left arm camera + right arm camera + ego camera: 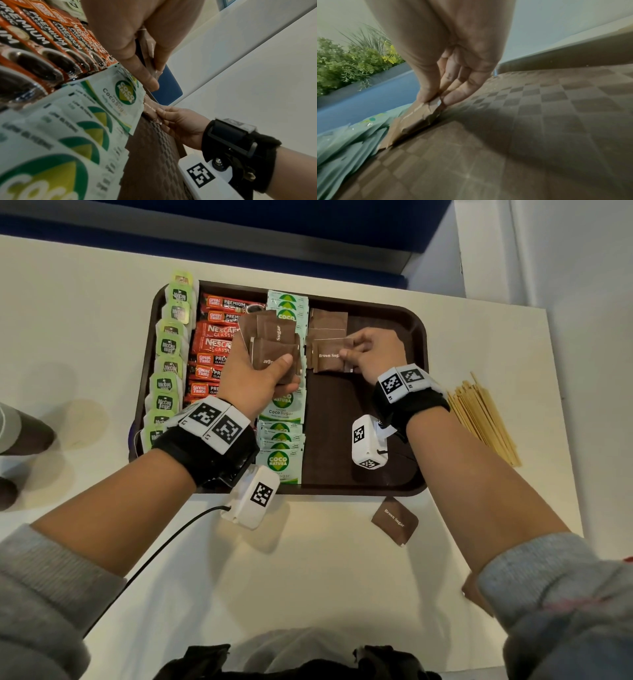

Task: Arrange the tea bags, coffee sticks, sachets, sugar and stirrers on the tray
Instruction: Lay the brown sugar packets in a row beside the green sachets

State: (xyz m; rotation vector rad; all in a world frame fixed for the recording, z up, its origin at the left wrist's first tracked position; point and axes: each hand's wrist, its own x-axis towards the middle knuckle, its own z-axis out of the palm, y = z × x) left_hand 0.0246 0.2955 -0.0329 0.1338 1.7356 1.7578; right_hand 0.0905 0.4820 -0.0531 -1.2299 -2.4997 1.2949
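Left hand (255, 371) is clutching a fanned sugar stack (274, 344); right hand (373, 354) is pinching a packet (329, 356) onto the tray (414, 337); the stack is likely slipping.

A white table (308, 570) carries a dark brown tray (416, 337). To the tray's right lies a pile of wooden stirrers (484, 416). One brown sugar packet (394, 521) lies just in front of the tray.

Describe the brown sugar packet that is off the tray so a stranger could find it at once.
Start at the dark brown tray on the white table. Just past its near right corner one brown sugar packet lies alone, tilted. Every other brown packet is on the tray or in a hand.
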